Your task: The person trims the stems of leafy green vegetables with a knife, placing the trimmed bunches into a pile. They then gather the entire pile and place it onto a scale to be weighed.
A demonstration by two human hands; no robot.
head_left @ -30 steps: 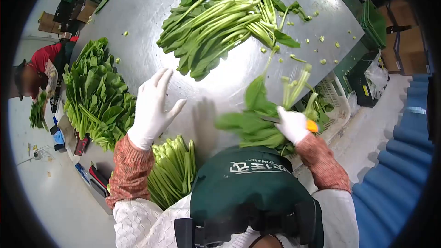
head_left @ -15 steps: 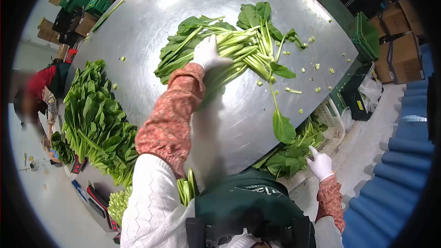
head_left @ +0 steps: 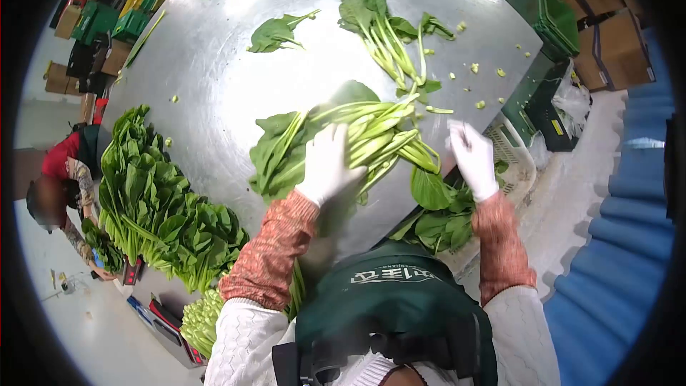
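My left hand, in a white glove, is over a loose bunch of choy sum-like leafy greens on the metal table. Its fingers and thumb close around the pale stalks. The leaves point left and the cut ends point right. My right hand, also gloved, hovers past the stalk ends near the table's right edge. Its fingers are bent together; whether anything is between them cannot be made out. A smaller group of stalks lies farther back, and a few loose leaves lie to its left.
Cut stem bits dot the metal table. A large pile of greens lies at left, near a scale. Below the right edge, a white crate holds leaves. Another person handles greens at far left.
My left hand has drawn the bunch toward me, leaving the smaller group and loose leaves behind. My right hand has risen from beside the crate to near the stalk ends.
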